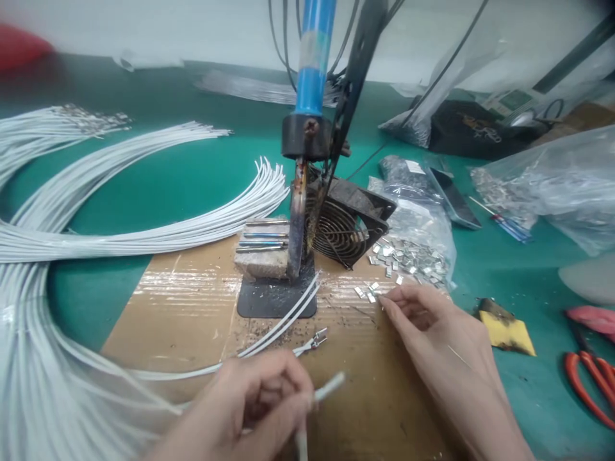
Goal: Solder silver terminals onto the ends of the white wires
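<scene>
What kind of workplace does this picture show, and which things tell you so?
Probably a wire-harness soldering bench: a mounted soldering iron, bundles of white wires and a pile of small metal terminals on the green table.

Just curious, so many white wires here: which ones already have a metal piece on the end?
The wire lying on the cardboard just beyond the left hand, its tip carrying a small metal terminal; the wires beside it end bare.

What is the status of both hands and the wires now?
Left hand pinching a white wire. Right hand reaching the metal clips on the cardboard. Soldering iron stands between, untouched.
</scene>
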The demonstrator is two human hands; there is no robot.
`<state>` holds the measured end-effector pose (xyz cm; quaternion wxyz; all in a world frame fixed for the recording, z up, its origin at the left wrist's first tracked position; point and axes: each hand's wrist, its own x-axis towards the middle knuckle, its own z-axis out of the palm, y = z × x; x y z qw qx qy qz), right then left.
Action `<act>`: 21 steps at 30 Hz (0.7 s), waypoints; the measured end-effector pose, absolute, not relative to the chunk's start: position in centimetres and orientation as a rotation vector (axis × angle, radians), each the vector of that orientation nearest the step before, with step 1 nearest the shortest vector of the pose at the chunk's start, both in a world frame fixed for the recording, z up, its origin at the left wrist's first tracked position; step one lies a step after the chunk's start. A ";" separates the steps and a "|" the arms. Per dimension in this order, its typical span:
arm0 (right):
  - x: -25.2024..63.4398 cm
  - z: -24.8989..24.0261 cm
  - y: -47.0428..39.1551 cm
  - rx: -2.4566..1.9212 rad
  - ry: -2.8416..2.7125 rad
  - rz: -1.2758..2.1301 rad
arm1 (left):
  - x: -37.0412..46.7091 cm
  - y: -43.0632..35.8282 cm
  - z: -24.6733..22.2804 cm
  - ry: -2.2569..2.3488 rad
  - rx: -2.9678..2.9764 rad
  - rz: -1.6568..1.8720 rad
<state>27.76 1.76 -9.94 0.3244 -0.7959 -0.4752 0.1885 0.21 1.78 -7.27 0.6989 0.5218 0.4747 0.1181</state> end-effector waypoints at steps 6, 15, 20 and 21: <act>26.5 -10.7 -0.5 -2.128 -1.152 0.410 | 1.5 3.1 -7.0 1.150 0.798 0.527; 25.9 -11.6 -2.6 -1.973 -1.127 0.605 | 2.5 3.2 -5.8 1.196 0.601 0.555; 23.8 -10.5 -2.6 -1.780 -1.020 0.707 | 2.4 3.0 -8.0 1.058 0.611 0.671; 23.3 -10.1 -2.5 -1.763 -0.971 0.743 | 2.3 3.0 -8.3 1.045 0.615 0.679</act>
